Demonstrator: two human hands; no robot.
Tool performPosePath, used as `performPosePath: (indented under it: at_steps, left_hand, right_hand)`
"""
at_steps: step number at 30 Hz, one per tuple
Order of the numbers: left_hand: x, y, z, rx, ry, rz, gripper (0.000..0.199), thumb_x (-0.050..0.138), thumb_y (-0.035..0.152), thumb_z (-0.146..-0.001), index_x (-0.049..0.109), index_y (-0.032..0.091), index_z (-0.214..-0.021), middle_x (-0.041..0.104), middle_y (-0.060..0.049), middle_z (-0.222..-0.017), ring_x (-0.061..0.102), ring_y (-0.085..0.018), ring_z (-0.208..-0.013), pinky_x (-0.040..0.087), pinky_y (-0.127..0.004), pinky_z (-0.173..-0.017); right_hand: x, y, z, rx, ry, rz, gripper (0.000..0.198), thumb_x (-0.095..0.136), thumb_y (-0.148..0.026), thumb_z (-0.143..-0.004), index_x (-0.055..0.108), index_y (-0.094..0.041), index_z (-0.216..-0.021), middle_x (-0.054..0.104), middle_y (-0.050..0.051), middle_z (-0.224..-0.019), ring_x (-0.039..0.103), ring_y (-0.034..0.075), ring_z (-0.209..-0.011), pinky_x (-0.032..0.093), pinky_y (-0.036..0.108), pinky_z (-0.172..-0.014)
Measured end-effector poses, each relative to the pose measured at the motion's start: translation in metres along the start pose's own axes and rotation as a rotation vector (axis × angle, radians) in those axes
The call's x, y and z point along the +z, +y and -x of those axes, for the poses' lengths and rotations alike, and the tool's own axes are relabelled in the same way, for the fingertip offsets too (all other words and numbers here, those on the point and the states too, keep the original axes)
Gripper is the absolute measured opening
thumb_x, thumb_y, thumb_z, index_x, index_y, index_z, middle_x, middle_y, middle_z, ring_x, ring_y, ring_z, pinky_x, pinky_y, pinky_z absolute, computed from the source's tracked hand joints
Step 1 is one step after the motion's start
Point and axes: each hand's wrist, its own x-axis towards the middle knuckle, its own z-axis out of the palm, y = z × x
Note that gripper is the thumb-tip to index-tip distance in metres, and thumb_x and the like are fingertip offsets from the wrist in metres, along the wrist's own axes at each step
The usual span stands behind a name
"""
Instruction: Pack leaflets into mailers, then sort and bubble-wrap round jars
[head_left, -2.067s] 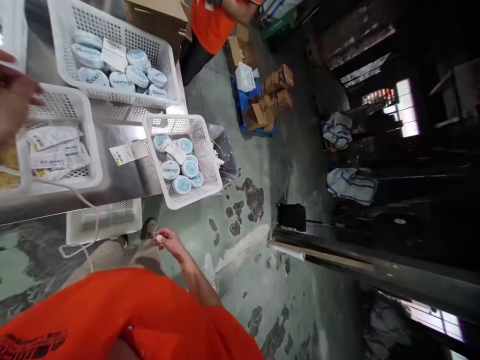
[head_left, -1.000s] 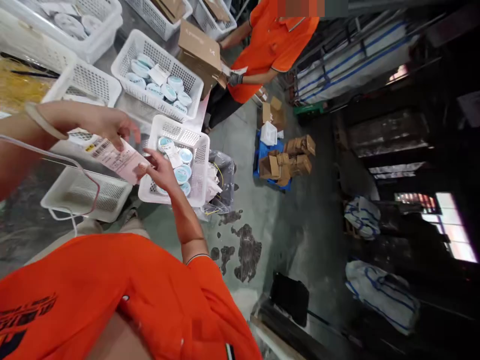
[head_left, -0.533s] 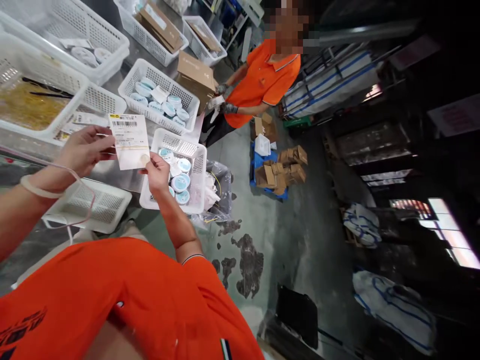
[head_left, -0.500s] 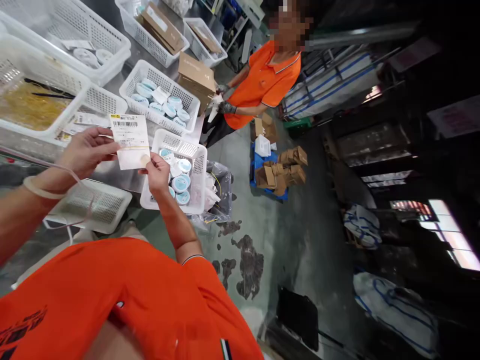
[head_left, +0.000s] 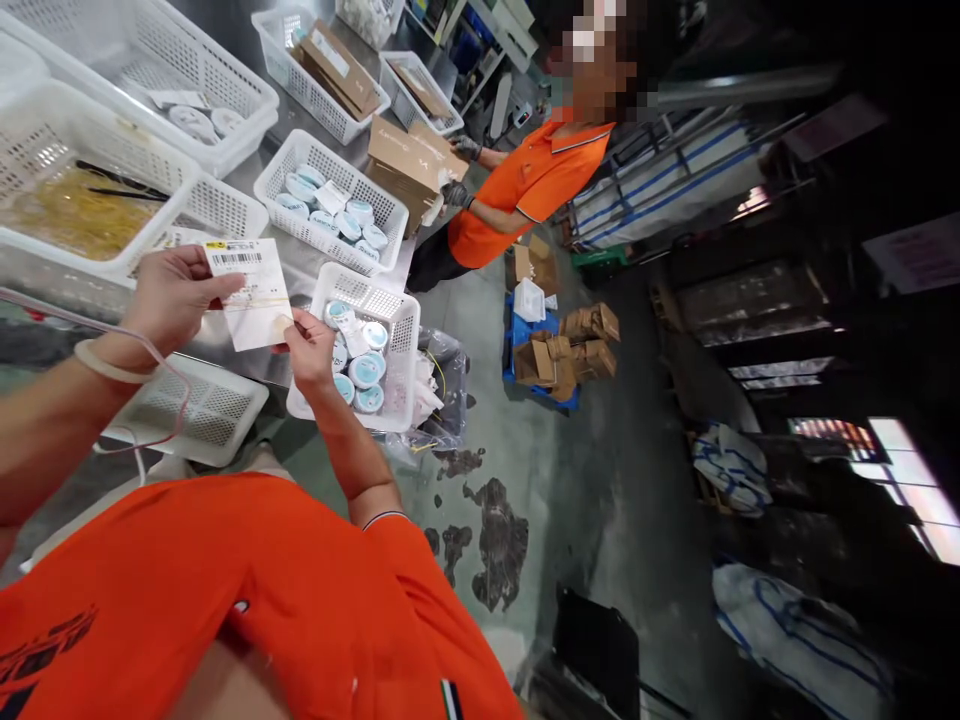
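Between my two hands is a white paper slip [head_left: 253,290] with a barcode and a yellow mark along its top. My left hand [head_left: 171,300] pinches its left edge between thumb and fingers. At the lower right corner, my right hand [head_left: 306,348] is closed on the same slip. A thin yellowish band seems to run across the paper. Just right of my right hand stands a white basket [head_left: 405,350] with several round blue-and-white tubs [head_left: 367,370]. Behind the slip, another white basket [head_left: 270,165] contains more such tubs.
A basket of yellow rubber bands [head_left: 82,215] and black sticks stands at left. Across the metal table, a gloved co-worker [head_left: 510,195] handles cardboard boxes [head_left: 409,160]. A lined bin [head_left: 450,390] stands beyond the near basket. Boxes lie on a blue pallet [head_left: 517,350] on the floor.
My left thumb has slid further over the slip, and the slip is slightly lower and tilted. The co-worker's hands have moved up onto the cardboard. The whole view has shifted slightly.
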Motion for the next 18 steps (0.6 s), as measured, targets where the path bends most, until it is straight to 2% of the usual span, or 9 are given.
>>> performPosePath:
  at_steps: [3,6,9,11,13,15,18]
  left_hand:
    - [-0.005,-0.003,-0.002,0.034,-0.039,-0.015,0.05,0.102,0.029,-0.059,0.082,0.008,-0.1,0.086,-0.017,-0.099,0.07,-0.02,-0.074,0.055,-0.029,-0.06]
    - [-0.013,-0.008,-0.004,0.06,-0.109,-0.032,0.051,0.106,0.03,-0.057,0.082,0.007,-0.097,0.086,-0.016,-0.097,0.07,-0.019,-0.073,0.059,-0.03,-0.062]
    - [-0.025,-0.012,-0.005,0.095,-0.138,-0.085,0.058,0.11,0.035,-0.063,0.083,0.003,-0.104,0.086,-0.016,-0.099,0.073,-0.021,-0.078,0.069,-0.039,-0.075]
    - [-0.036,-0.013,-0.005,0.115,-0.134,-0.139,0.066,0.112,0.039,-0.069,0.083,-0.001,-0.112,0.086,-0.017,-0.102,0.075,-0.022,-0.081,0.073,-0.052,-0.089]
    - [-0.047,-0.015,-0.006,0.13,-0.13,-0.172,0.072,0.113,0.041,-0.074,0.081,-0.005,-0.119,0.086,-0.019,-0.107,0.079,-0.026,-0.087,0.072,-0.065,-0.103]
    - [-0.057,-0.019,-0.005,0.138,-0.116,-0.161,0.077,0.114,0.043,-0.077,0.079,-0.007,-0.124,0.086,-0.02,-0.111,0.082,-0.031,-0.098,0.067,-0.073,-0.114]
    - [-0.071,-0.029,0.001,0.151,-0.048,-0.052,0.085,0.114,0.058,-0.08,0.077,-0.002,-0.128,0.086,-0.017,-0.109,0.085,-0.034,-0.109,0.065,-0.073,-0.12]
  right_hand:
    - [0.003,-0.012,-0.004,0.05,0.008,-0.014,0.029,0.091,-0.038,-0.096,0.089,-0.015,-0.114,0.084,0.004,-0.09,0.083,0.022,-0.099,0.074,0.034,-0.099]
    - [0.005,-0.029,-0.011,0.003,0.021,0.001,0.031,0.092,-0.045,-0.096,0.088,-0.015,-0.106,0.082,0.003,-0.087,0.083,0.023,-0.105,0.073,0.035,-0.105]
    - [0.008,-0.041,-0.021,-0.039,-0.033,0.045,0.044,0.093,-0.059,-0.097,0.086,-0.015,-0.097,0.074,0.0,-0.076,0.08,0.022,-0.094,0.073,0.034,-0.096]
    - [0.012,-0.044,-0.027,-0.051,-0.101,0.073,0.052,0.093,-0.067,-0.095,0.085,-0.015,-0.094,0.07,-0.001,-0.072,0.076,0.02,-0.086,0.072,0.032,-0.089]
    - [0.018,-0.043,-0.032,-0.054,-0.156,0.085,0.057,0.094,-0.071,-0.094,0.083,-0.015,-0.093,0.069,-0.001,-0.072,0.073,0.018,-0.081,0.07,0.031,-0.082]
    - [0.026,-0.039,-0.036,-0.051,-0.19,0.074,0.058,0.095,-0.073,-0.093,0.081,-0.016,-0.092,0.067,-0.002,-0.07,0.069,0.016,-0.076,0.068,0.028,-0.078]
    - [0.045,-0.034,-0.037,-0.047,-0.209,0.056,0.057,0.094,-0.071,-0.093,0.079,-0.017,-0.088,0.063,-0.004,-0.068,0.064,0.014,-0.071,0.063,0.024,-0.072]
